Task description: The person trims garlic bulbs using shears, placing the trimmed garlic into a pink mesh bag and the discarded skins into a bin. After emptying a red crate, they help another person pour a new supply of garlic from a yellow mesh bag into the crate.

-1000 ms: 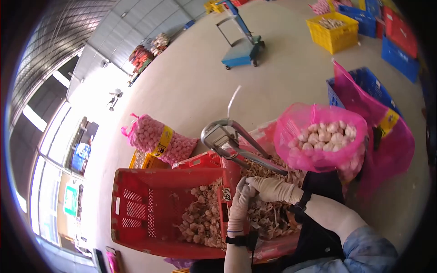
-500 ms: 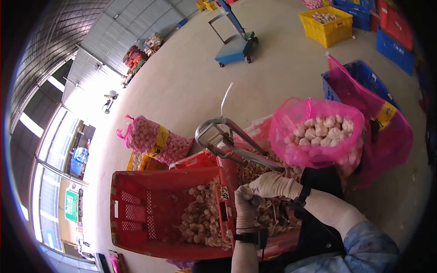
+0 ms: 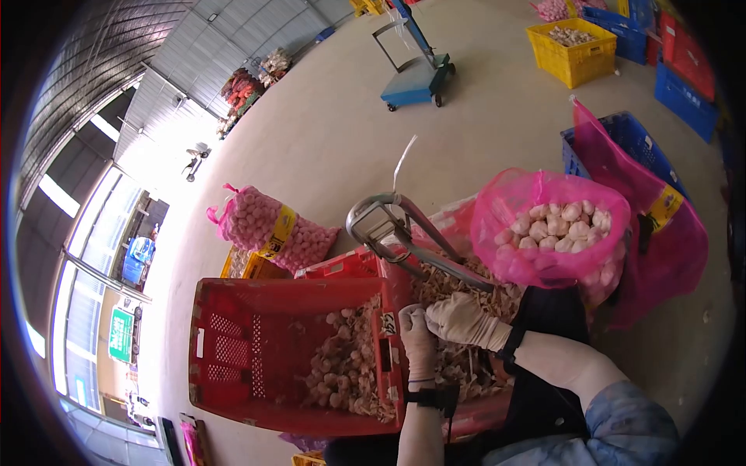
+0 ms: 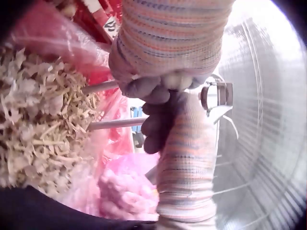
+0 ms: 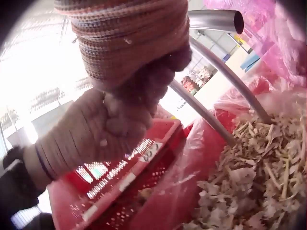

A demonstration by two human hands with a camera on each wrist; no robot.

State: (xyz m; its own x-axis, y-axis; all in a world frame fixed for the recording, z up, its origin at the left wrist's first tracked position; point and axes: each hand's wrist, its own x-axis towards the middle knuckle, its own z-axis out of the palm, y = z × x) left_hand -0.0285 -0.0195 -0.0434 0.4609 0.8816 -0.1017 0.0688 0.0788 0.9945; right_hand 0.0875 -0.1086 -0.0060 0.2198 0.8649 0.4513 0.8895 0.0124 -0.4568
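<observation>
Both gloved hands meet over a plastic-lined red crate of garlic skins and stems point(image 5: 259, 177). In the left wrist view, a pale garlic bulb point(image 4: 176, 81) shows between the curled, dark-coated fingers of my left hand point(image 3: 418, 346). My right hand point(image 3: 468, 322) is pressed close against the left, its fingers bent in at the same bulb, most of which the gloves hide. Left of the hands, a tilted red crate point(image 3: 233, 291) holds many loose garlic bulbs point(image 3: 342, 369). A bent metal tube frame point(image 3: 435, 260) rises from the skins just beyond the hands.
An open pink mesh bag point(image 3: 497, 213) full of garlic stands to the right, near the knee. Behind it sit a blue crate point(image 3: 571, 151) and an empty pink bag. A filled mesh bag point(image 3: 256, 221) lies at the left; a blue platform scale point(image 3: 412, 85) stands farther off.
The head view has shifted slightly. Both hands stay together over the skins; the left hand has turned more upright, and the right knuckles sit a little apart from it.
</observation>
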